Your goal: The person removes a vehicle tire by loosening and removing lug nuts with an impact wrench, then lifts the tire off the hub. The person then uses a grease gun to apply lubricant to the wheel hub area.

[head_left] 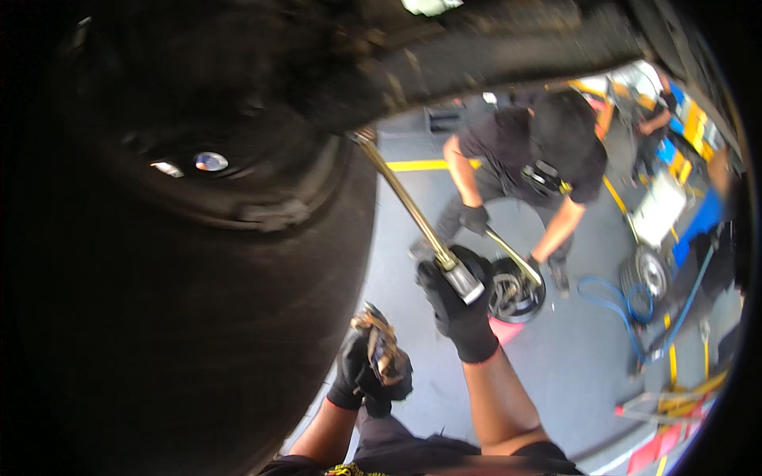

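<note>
My right hand (pixel 459 305), in a black glove, is closed around the lower end of a long brass-coloured metal rod (pixel 409 208). That end is a thicker silver cylinder with a pale tip, lying over my palm. The rod slants up and left to the dark underside of a vehicle (pixel 492 67); shadow hides how its far end meets it. Lower and to the left, my left hand (pixel 361 373), also black-gloved, grips a crumpled brown and beige rag (pixel 381 345). A large dark rounded surface, likely a tyre (pixel 238 317), fills the left side beside that hand.
Beyond my right hand, a co-worker (pixel 532 151) bends over a round black container (pixel 516 297), holding a long bar (pixel 514 255). To the right are a wheel (pixel 647 278), a blue hose (pixel 607 293) and a red-and-white barrier (pixel 667 412). Yellow lines mark the grey floor (pixel 587 349).
</note>
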A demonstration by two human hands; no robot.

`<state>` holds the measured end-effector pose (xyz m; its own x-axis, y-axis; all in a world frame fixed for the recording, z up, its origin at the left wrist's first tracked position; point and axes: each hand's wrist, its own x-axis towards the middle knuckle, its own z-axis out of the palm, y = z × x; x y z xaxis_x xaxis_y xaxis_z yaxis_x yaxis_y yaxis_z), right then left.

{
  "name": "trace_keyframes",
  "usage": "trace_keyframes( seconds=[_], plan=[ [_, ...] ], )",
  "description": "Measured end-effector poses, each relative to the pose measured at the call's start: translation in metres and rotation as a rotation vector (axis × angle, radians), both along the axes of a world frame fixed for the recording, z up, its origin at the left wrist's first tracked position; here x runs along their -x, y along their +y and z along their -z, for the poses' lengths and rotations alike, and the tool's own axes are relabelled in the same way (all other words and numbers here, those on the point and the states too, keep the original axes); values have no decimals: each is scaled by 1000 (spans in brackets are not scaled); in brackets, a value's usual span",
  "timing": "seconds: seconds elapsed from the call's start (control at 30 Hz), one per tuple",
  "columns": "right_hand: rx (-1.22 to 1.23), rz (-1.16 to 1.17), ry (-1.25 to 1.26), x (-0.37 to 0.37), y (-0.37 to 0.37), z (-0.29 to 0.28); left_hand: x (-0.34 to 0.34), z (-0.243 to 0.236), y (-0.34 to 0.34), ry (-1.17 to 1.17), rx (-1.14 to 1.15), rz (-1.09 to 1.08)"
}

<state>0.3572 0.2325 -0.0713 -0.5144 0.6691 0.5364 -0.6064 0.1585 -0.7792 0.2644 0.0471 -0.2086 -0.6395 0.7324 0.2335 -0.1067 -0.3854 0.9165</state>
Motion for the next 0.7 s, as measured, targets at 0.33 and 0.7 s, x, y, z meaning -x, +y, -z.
trace_keyframes(
  seconds=[0.33, 0.7],
  plan=[
    [-292, 278, 88, 6, 6, -5, 7, 20, 0, -208, 12, 24],
    [-661, 392, 42, 0, 6, -17, 12, 22, 2, -274, 52, 41]
  ],
)
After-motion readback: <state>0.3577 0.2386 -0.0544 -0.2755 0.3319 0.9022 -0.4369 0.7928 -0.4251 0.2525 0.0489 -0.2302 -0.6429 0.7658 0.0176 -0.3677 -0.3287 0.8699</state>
